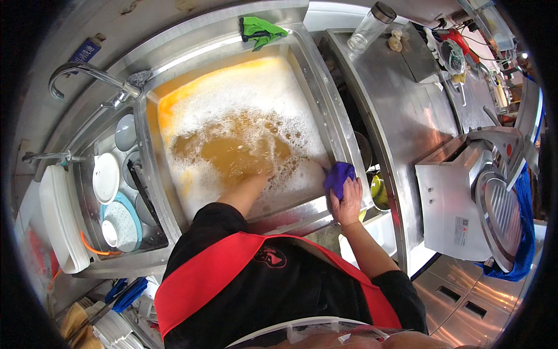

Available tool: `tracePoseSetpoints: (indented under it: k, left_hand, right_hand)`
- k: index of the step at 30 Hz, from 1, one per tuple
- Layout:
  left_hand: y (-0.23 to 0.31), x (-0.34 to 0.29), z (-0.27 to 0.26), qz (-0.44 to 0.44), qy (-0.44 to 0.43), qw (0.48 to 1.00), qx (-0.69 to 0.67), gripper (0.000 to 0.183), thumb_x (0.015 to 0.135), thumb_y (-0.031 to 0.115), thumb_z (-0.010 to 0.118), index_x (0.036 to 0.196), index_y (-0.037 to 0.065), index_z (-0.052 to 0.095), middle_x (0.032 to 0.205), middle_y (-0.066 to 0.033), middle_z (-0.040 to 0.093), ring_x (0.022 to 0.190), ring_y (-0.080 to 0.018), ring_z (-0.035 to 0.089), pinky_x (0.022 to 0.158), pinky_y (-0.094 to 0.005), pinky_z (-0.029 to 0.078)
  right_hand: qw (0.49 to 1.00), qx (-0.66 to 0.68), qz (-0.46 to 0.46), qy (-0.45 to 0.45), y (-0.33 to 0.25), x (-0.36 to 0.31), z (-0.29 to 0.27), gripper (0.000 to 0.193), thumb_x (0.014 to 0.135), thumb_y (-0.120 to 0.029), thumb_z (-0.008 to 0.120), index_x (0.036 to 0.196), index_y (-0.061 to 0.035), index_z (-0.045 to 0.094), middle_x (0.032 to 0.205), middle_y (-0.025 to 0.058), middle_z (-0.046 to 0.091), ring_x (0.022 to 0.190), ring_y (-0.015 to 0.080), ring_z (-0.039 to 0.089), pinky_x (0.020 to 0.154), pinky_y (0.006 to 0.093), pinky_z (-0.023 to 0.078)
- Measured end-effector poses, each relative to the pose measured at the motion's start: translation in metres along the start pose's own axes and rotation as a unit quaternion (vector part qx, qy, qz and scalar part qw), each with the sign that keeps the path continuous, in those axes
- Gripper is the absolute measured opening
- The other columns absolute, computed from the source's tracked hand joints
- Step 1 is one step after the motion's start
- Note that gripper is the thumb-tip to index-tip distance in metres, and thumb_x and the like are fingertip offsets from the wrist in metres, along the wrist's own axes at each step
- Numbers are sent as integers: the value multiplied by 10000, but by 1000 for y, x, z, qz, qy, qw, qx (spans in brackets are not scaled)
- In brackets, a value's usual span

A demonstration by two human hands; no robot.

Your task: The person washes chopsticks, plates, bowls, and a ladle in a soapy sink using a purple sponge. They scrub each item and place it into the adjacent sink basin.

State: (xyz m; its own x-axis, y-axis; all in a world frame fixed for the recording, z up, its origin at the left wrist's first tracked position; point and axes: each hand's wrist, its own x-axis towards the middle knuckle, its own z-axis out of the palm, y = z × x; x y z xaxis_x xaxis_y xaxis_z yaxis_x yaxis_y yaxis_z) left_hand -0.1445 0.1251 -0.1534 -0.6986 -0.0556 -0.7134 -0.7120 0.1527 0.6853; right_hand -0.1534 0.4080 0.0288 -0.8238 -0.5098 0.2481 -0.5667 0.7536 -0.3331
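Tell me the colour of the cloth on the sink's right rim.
The cloth is purple, seen best in the head view.

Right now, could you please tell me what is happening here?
A person has the left forearm partly in the foamy, brownish water of a large metal sink; the left hand is hidden below. The right hand rests on a purple cloth at the sink's right rim. A green item lies on the far rim, and dishes sit in the smaller basin to the left.
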Motion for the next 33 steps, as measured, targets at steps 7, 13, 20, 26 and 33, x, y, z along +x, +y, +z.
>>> tracePoseSetpoints:
  k: [7,13,20,26,33]
  left_hand:
    - [-6,1,-20,-44,-38,998,1,342,811,223,615,1095,34,601,1019,-140,611,898,-248,588,805,-374,467]
    - [-18,1,-39,-100,-84,991,-5,304,807,221,620,1049,38,638,955,-119,644,843,-231,605,770,-366,475]
    - [-10,-29,-31,-71,-67,995,-36,268,802,220,625,994,42,682,881,-96,683,778,-212,625,729,-358,485]
    - [22,-101,-25,107,123,986,-46,277,797,195,638,1013,27,679,872,-81,699,765,-181,641,705,-324,492]
    - [18,-181,-49,178,349,918,55,338,879,256,580,1083,-10,621,1002,-216,665,955,-363,626,829,-380,468]
  right_hand:
    - [1000,-4,-1,14,-2,0,-1,496,756,-230,692,1158,14,532,1169,216,562,1144,403,486,1072,552,271]
    - [1000,-18,-3,21,-2,-1,0,510,755,-237,697,1160,21,527,1168,218,563,1131,404,493,1063,553,284]
    - [999,1,-14,45,-2,-1,-1,467,776,-236,691,1133,25,539,1157,216,572,1114,412,501,1045,547,310]
    - [999,2,-6,47,0,-4,0,450,788,-245,678,1141,5,556,1174,189,577,1131,379,501,1068,517,295]
    - [997,0,-26,67,6,-7,5,416,816,-257,644,1146,-18,561,1201,153,577,1155,353,488,1091,500,262]
